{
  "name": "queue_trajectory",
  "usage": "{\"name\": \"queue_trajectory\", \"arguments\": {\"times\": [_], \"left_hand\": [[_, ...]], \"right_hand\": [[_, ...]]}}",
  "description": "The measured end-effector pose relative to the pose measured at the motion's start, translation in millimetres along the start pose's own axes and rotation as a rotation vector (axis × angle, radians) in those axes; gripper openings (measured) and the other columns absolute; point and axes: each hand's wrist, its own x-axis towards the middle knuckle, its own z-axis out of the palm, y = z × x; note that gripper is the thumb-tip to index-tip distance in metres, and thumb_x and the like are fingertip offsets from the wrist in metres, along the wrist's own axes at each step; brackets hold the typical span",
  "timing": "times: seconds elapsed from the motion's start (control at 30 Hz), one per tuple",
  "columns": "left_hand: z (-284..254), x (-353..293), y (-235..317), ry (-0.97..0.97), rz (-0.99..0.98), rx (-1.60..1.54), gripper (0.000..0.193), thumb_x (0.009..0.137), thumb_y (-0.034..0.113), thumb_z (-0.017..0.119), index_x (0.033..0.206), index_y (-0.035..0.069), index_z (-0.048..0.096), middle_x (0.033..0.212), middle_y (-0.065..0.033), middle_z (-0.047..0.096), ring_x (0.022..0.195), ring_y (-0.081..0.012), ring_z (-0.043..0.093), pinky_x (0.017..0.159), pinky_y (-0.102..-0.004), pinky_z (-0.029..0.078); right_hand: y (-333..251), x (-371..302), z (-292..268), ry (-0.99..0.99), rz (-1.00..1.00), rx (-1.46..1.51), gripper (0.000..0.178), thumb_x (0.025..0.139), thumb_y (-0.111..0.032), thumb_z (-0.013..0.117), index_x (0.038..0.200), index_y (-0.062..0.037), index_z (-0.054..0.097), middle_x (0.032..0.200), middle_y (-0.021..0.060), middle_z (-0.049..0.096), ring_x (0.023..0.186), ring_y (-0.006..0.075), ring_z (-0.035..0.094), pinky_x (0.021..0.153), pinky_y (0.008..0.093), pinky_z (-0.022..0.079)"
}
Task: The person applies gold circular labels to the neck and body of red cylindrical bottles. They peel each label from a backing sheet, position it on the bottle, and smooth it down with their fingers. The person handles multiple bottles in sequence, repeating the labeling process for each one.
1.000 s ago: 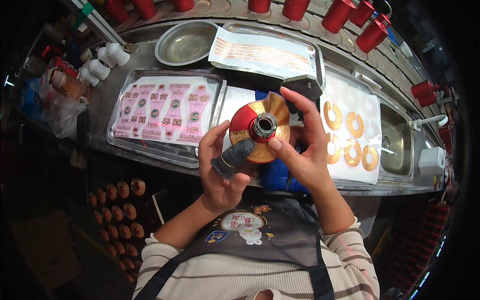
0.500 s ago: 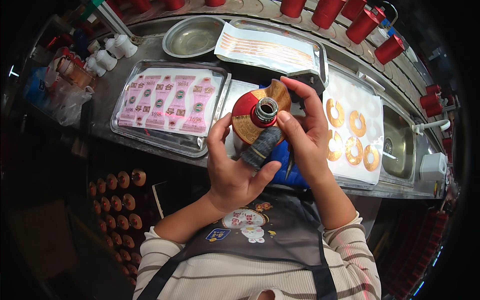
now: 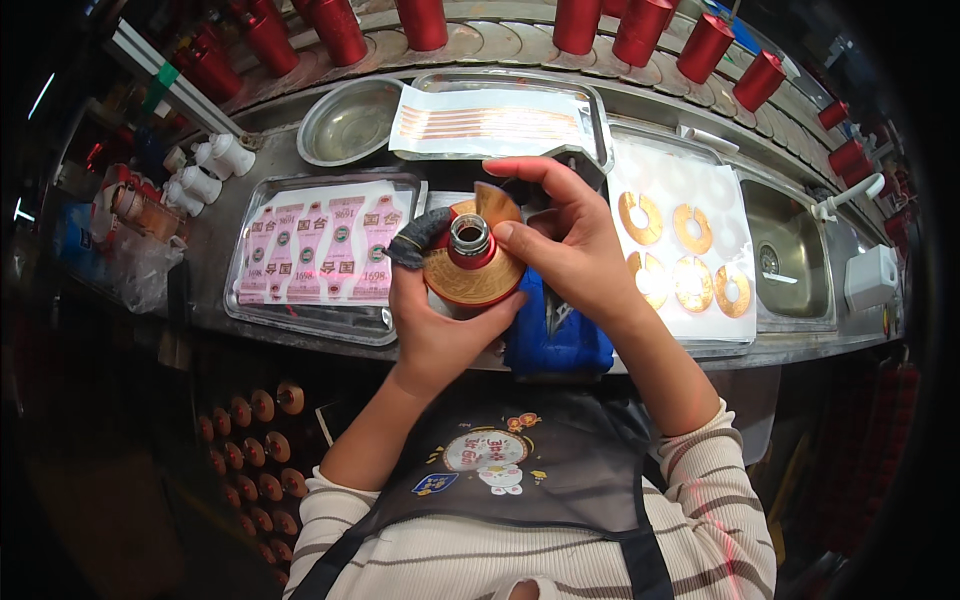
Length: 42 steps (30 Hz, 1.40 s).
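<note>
A red bottle with a bare glass neck stands upright in my left hand. My left thumb runs along its near side, and a finger wrapped in dark grey cloth rests on the left of the shoulder. A curved gold label lies round the shoulder; its loose end stands up at the back right. At that end is my right hand, thumb against the label beside the neck and index finger stretched over the top. The fingertips' hold on the label is partly hidden.
Pink labels lie on a metal tray at left. Behind stand a metal bowl and a tray with a sheet of gold strips. Gold ring labels are on a white sheet, a sink beyond. Red bottles line the conveyor.
The bottle has turned in my hands, and the cloth-wrapped finger has gone from its near side to its left side. More of the gold label now lies against the shoulder.
</note>
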Motion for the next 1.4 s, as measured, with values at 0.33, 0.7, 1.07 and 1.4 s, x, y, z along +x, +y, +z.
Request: {"name": "queue_trajectory", "arguments": {"times": [0.33, 0.7, 1.07, 1.4], "left_hand": [[-30, 6, -2, -0.242, -0.136, 0.122, 0.112, 0.056, 0.014, 0.097, 0.148, 0.005, 0.034, 0.144, -0.0122, 0.047, 0.134, -0.0248, 0.049, 0.113, -0.0383, 0.039], [-47, 14, -9, -0.345, -0.131, -0.352, 0.112, 0.051, 0.015, 0.101, 0.144, 0.007, 0.039, 0.139, -0.0086, 0.048, 0.129, -0.0215, 0.052, 0.112, -0.0367, 0.04], [-61, 32, -4, -0.414, -0.3, -0.581, 0.083, 0.067, 0.02, 0.091, 0.138, 0.002, 0.053, 0.149, -0.0173, 0.048, 0.134, -0.0263, 0.051, 0.111, -0.0418, 0.042], [-44, 28, 20, -0.304, -0.391, -0.564, 0.055, 0.087, 0.004, 0.071, 0.139, 0.001, 0.052, 0.128, -0.01, 0.061, 0.118, -0.0171, 0.059, 0.104, -0.0341, 0.047]], "right_hand": [[2, -12, 4, 0.019, -0.059, 0.036, 0.055, 0.089, 0.0, 0.072, 0.139, -0.0004, 0.051, 0.124, 0.0059, 0.063, 0.092, 0.0068, 0.067, 0.078, 0.0194, 0.054], [-2, -19, 6, 0.083, 0.027, 0.038, 0.058, 0.085, 0.004, 0.072, 0.139, -0.0013, 0.053, 0.116, -0.0008, 0.064, 0.063, -0.0047, 0.046, 0.057, 0.0124, 0.037], [-8, -30, 13, 0.222, 0.124, 0.03, 0.046, 0.087, 0.0, 0.066, 0.131, -0.0028, 0.056, 0.108, 0.0011, 0.057, 0.057, -0.003, 0.044, 0.055, 0.0157, 0.037], [-6, -15, 12, 0.052, 0.356, 0.18, 0.029, 0.091, -0.011, 0.068, 0.119, -0.004, 0.063, 0.091, -0.0013, 0.056, 0.058, -0.0019, 0.05, 0.054, 0.0163, 0.042]]}}
